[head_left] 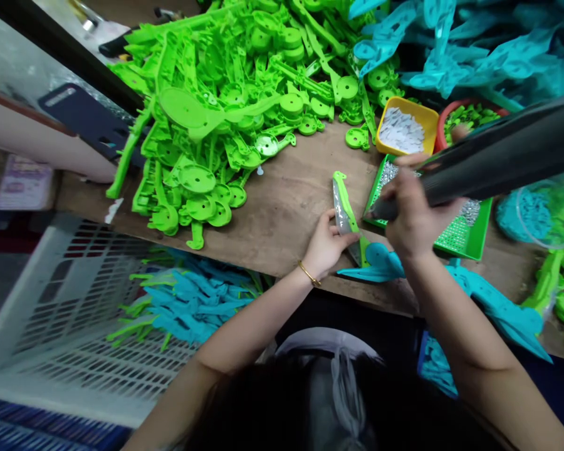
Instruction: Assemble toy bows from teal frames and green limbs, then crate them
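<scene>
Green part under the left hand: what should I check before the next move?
1. Left hand grip on green part, pressed to the table: ok.
2. Right hand grip on dark tool: ok.
3. Tool tip off the green part, at the green tray edge: ok.
4. Screw seated on the tip: cannot tell.
5. Screws left in the tray: ok.

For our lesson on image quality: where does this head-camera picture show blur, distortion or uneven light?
Head view: the right hand and its dark tool are motion-smeared, while the left hand holding the green part is fairly sharp; the table slants across the tilted frame; the green pile is brightly lit, the bottom foreground dark.
</scene>
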{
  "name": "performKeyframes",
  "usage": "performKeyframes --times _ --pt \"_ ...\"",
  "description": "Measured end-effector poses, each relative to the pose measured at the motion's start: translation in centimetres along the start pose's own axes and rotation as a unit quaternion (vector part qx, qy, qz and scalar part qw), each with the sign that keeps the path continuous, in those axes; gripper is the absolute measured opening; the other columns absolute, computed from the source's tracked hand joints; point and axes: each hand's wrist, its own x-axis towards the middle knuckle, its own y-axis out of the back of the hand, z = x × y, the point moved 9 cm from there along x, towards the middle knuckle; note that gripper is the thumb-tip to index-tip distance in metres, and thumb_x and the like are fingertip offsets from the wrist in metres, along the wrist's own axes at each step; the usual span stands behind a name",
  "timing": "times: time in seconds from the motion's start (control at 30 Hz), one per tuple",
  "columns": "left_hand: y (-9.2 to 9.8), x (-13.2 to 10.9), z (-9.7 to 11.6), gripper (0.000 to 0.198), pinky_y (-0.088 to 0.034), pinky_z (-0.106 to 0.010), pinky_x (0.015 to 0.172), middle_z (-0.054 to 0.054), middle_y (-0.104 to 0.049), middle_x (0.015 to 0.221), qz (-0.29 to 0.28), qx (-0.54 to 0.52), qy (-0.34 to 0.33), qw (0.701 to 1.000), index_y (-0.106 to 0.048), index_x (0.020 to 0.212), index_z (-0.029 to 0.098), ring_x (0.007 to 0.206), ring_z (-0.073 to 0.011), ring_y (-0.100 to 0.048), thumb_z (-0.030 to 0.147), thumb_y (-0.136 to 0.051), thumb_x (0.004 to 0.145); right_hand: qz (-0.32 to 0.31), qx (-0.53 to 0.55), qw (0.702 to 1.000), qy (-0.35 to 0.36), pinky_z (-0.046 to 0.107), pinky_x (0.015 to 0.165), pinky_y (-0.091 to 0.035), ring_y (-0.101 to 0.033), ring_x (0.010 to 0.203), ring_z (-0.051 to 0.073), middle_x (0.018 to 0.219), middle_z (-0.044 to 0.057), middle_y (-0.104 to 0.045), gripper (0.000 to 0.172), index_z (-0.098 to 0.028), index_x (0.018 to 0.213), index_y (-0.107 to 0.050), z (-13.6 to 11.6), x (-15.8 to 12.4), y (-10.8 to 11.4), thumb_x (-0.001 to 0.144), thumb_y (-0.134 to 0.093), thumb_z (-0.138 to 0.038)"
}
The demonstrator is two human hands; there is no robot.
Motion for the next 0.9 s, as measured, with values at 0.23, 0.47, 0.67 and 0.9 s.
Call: performKeyframes --times 0.23,0.47,0.67,0.9 --pt "-0.2 -1.8 0.4 0.055 -0.052 -0.025 0.082 0.0 -0.071 0.088 -0.028 -0.042 -0.004 0.999 -0.056 0.102 0.016 0.081 -0.0113 -0.067 0.02 -0.086 0.056 0.08 -0.002 0.995 0.062 0.025 0.043 -0.046 -0.051 0.045 0.006 0.086 -0.004 -0.062 0.023 -0.023 0.096 -0.056 2.5 1.4 3.2 0.077 -0.067 -0.026" --pt "-1.2 -2.5 -0.8 0.083 -0.054 -0.028 0.073 0.001 -0.071 0.073 -0.054 -0.008 0.051 0.997 -0.036 0.125 0.02 0.065 -0.0128 -0.068 0.019 -0.085 0.058 0.069 -0.017 0.996 0.045 0.025 0.045 -0.046 -0.05 0.046 0.007 0.08 -0.005 -0.057 0.021 -0.025 0.094 -0.054 4.0 0.8 2.9 0.077 -0.066 -0.03" --pt "-1.1 -2.2 -1.4 0.082 -0.054 -0.028 0.072 -0.001 -0.072 0.078 -0.036 -0.006 0.039 0.999 -0.038 0.121 0.019 0.068 -0.0144 -0.069 0.022 -0.087 0.056 0.068 -0.007 0.997 0.025 0.026 0.05 -0.05 -0.053 0.049 0.007 0.079 -0.006 -0.059 0.022 -0.024 0.094 -0.056 4.1 0.5 2.9 0.076 -0.068 -0.032" --pt "-1.0 -2.2 -1.3 0.082 -0.053 -0.026 0.069 -0.001 -0.072 0.077 -0.022 0.003 0.036 0.999 -0.038 0.123 0.018 0.066 -0.0134 -0.068 0.022 -0.086 0.056 0.071 0.023 0.997 0.034 0.023 0.045 -0.049 -0.054 0.047 0.006 0.086 -0.004 -0.064 0.028 -0.025 0.099 -0.056 0.8 1.1 3.6 0.076 -0.07 -0.03"
